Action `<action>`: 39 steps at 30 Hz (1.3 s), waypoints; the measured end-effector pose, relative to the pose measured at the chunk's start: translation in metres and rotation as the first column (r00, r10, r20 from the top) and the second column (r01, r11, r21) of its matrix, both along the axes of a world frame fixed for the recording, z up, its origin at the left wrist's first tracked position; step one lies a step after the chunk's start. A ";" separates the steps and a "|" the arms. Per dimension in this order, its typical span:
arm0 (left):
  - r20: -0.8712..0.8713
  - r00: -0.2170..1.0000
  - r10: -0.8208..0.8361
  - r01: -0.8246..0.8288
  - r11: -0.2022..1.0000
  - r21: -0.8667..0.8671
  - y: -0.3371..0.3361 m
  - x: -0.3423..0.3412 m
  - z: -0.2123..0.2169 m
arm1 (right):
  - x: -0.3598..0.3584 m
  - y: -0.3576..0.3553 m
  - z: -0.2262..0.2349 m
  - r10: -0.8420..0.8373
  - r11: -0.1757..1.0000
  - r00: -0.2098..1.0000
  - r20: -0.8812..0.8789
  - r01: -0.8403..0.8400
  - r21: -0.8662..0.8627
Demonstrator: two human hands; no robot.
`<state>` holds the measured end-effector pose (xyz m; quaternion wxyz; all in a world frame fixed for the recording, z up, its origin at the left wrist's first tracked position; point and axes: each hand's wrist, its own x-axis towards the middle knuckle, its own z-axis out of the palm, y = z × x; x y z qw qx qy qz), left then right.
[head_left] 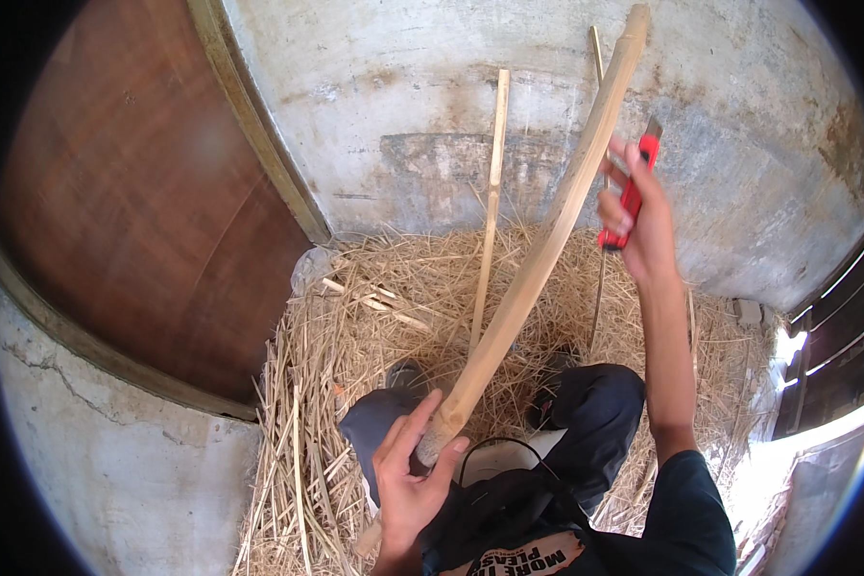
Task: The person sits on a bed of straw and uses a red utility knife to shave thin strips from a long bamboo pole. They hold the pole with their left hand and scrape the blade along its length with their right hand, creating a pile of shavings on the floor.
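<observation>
My left hand (408, 475) grips the lower end of a long pale bamboo stick (538, 259), which slants up and to the right toward the concrete wall. My right hand (638, 216) is raised beside the stick's upper half and holds a red utility knife (632, 192) with its blade pointing up. The knife sits just right of the stick, close to it; whether the blade touches the stick I cannot tell. My knees in dark trousers (595, 403) are below the stick.
A thick pile of dry straw (355, 336) covers the floor. Two thin bamboo strips (492, 211) lean against the stained concrete wall (403, 96). A brown wooden door (134, 211) stands at the left. A dark slatted frame (835, 336) is at the right.
</observation>
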<state>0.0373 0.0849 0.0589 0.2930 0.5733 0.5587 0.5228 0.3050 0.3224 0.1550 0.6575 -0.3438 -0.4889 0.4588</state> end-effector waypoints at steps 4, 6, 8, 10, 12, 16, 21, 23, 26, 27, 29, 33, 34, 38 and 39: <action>-0.036 0.997 -0.074 0.075 0.997 0.010 0.005 0.007 0.004 | -0.016 -0.047 -0.028 0.144 0.986 0.989 0.030 -0.141 -0.084; -0.043 0.995 -0.092 0.091 0.995 -0.030 0.007 0.011 0.010 | -0.024 -0.061 -0.034 0.216 0.972 0.975 0.049 -0.210 -0.109; -0.046 0.995 -0.086 0.083 0.994 -0.073 0.007 0.015 0.013 | -0.033 -0.071 -0.034 0.249 0.962 0.968 0.041 -0.242 -0.123; -0.101 0.991 -0.092 0.091 0.996 -0.020 0.010 0.016 0.008 | -0.038 -0.075 -0.039 0.247 0.959 0.969 -0.021 -0.248 -0.140; -0.129 0.987 -0.099 0.103 0.995 0.021 0.012 0.017 0.005 | -0.040 -0.074 -0.042 0.246 0.955 0.967 -0.068 -0.254 -0.154; -0.142 0.983 -0.117 0.126 0.990 0.057 0.017 0.023 0.007 | -0.039 -0.069 -0.049 0.249 0.950 0.963 -0.104 -0.264 -0.167; -0.150 0.976 -0.156 0.159 0.987 0.009 0.015 0.022 -0.001 | -0.038 -0.068 -0.050 0.246 0.947 0.961 -0.122 -0.266 -0.180; -0.134 0.977 -0.166 0.168 0.986 0.004 0.016 0.023 -0.002 | -0.038 -0.070 -0.049 0.242 0.946 0.960 -0.141 -0.266 -0.184; -0.153 0.972 -0.178 0.178 0.984 -0.009 0.015 0.023 0.000 | -0.036 -0.070 -0.052 0.242 0.949 0.960 -0.141 -0.264 -0.172; -0.158 0.973 -0.171 0.176 0.984 0.023 0.016 0.022 -0.001 | -0.036 -0.069 -0.052 0.244 0.949 0.959 -0.142 -0.266 -0.170; -0.166 0.974 -0.157 0.173 0.981 0.088 0.019 0.020 -0.004 | -0.035 -0.069 -0.052 0.247 0.949 0.959 -0.141 -0.269 -0.166; -0.082 0.986 -0.143 0.151 0.984 0.098 0.022 0.021 -0.007 | -0.035 -0.068 -0.053 0.259 0.946 0.954 -0.149 -0.281 -0.161; 0.042 0.993 -0.115 0.114 0.993 0.026 0.018 0.028 -0.005 | -0.035 -0.068 -0.053 0.264 0.945 0.953 -0.152 -0.287 -0.157; -0.083 0.995 -0.060 0.060 0.998 -0.002 0.021 0.031 0.000 | -0.037 -0.070 -0.048 0.261 0.949 0.956 -0.130 -0.279 -0.148; -0.106 0.992 -0.066 0.064 0.998 -0.026 0.021 0.031 -0.001 | -0.038 -0.070 -0.047 0.252 0.952 0.960 -0.118 -0.268 -0.147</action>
